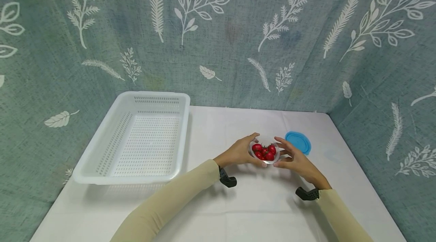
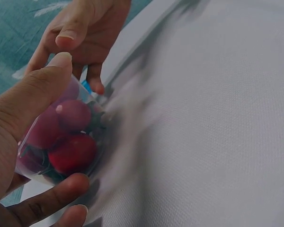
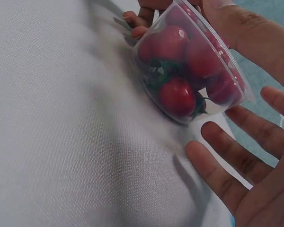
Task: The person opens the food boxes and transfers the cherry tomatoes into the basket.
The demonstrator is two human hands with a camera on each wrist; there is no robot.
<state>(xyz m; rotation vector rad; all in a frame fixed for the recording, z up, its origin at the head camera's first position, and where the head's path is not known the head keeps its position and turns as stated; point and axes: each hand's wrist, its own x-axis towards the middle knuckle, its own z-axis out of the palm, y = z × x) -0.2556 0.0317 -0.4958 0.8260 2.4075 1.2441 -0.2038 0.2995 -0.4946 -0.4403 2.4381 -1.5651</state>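
A clear round plastic tub (image 3: 215, 113) holds several red cherry tomatoes (image 1: 269, 156) with green stems. My left hand (image 1: 238, 152) grips the tub from its left side, thumb at the near rim and fingers round the wall, as the left wrist view also shows. Over the table, the tub casts a shadow below it. On the other side, my right hand (image 1: 298, 162) has its fingers spread, with the thumb and fingertips right at the tub's rim and wall. The tub has no lid on it in the head view.
Behind my right hand, a blue plastic lid (image 1: 298, 142) lies on the white-covered table (image 1: 218, 211). A large white perforated basket (image 1: 185, 136) stands at the left. Green leaf-patterned cloth (image 1: 231, 34) hangs round the table's back and sides.
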